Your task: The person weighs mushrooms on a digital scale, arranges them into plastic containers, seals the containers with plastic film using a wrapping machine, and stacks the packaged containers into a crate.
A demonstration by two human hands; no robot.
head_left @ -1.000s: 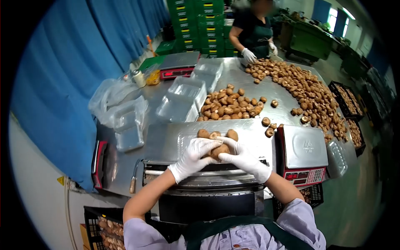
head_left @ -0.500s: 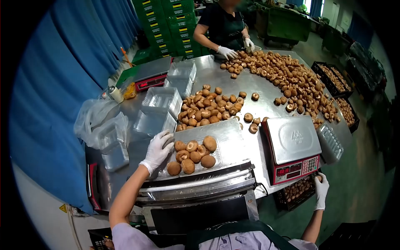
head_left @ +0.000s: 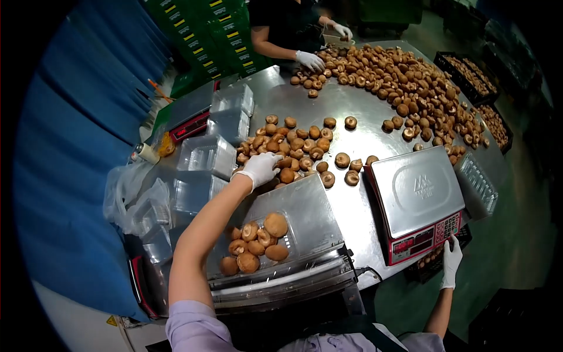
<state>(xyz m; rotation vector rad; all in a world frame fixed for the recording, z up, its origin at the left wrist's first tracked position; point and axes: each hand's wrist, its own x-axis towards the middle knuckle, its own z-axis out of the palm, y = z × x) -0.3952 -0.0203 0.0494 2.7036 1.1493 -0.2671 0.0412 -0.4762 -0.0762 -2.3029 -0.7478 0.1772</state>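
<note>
My gloved left hand (head_left: 261, 170) reaches over the near edge of a pile of brown mushrooms (head_left: 307, 145), its fingers bent round a mushroom there. Below that arm, several mushrooms (head_left: 256, 239) lie in a clear plastic tray on the flat metal plate (head_left: 311, 205) of a wrapping machine. My gloved right hand (head_left: 451, 264) is at the front right corner of a red and silver scale (head_left: 417, 190), close to its keypad. Its thumb and fingers are apart, and I see nothing between them. Beneath the scale, a dark crate (head_left: 463, 239) of mushrooms is partly hidden.
Clear plastic trays (head_left: 206, 154) are stacked left of the pile, near a plastic bag (head_left: 120, 193) and another scale (head_left: 190, 111). Across the metal table (head_left: 281, 97), a co-worker's gloved hands (head_left: 309, 60) are at a large mushroom heap (head_left: 399, 79). Green crates (head_left: 205, 35) stand behind.
My left hand has moved from beside the tray, up and forward to the mushroom pile. My right hand has stayed by the scale's corner, now without the mushroom visible earlier. The view has turned.
</note>
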